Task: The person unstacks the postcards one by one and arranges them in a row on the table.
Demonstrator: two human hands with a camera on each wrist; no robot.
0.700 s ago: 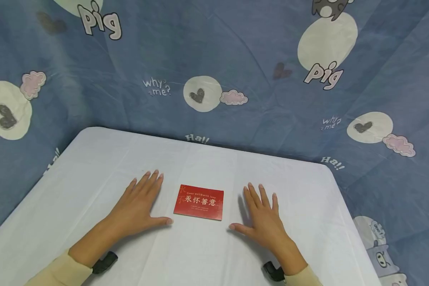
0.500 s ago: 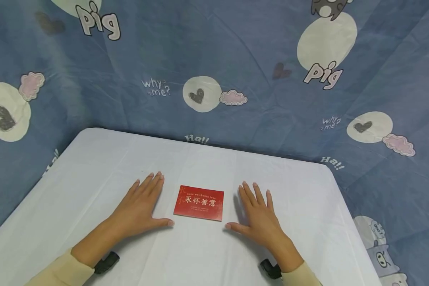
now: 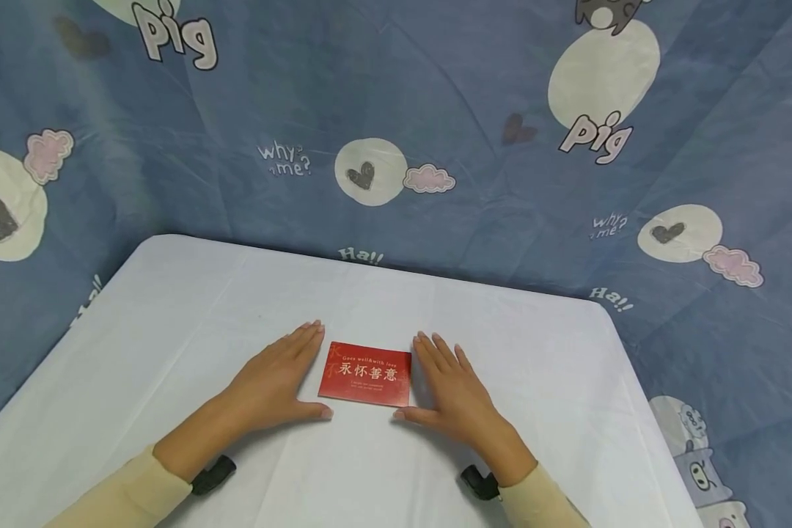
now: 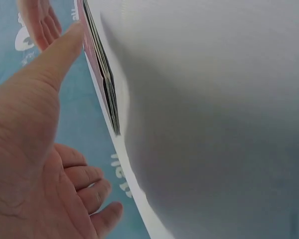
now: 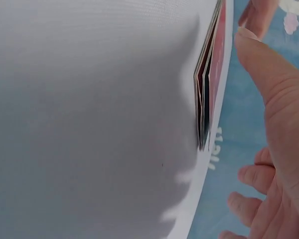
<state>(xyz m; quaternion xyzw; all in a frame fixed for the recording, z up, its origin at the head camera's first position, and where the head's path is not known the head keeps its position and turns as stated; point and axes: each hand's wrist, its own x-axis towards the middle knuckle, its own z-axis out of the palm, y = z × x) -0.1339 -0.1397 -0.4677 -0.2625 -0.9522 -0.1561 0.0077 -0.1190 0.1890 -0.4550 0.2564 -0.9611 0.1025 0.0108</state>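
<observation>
It looks to me like a screened-off booth, home or studio I can't tell: blue fabric (image 3: pixel 488 227) printed with hearts and clouds rises behind and beside the white table (image 3: pixel 343 477).

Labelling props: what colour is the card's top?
The card is red with pale lettering; best in head view.

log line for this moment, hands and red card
left hand: fingers extended, beside red card | right hand: fingers extended, card's opposite side | card: flat on white table, ungripped
</observation>
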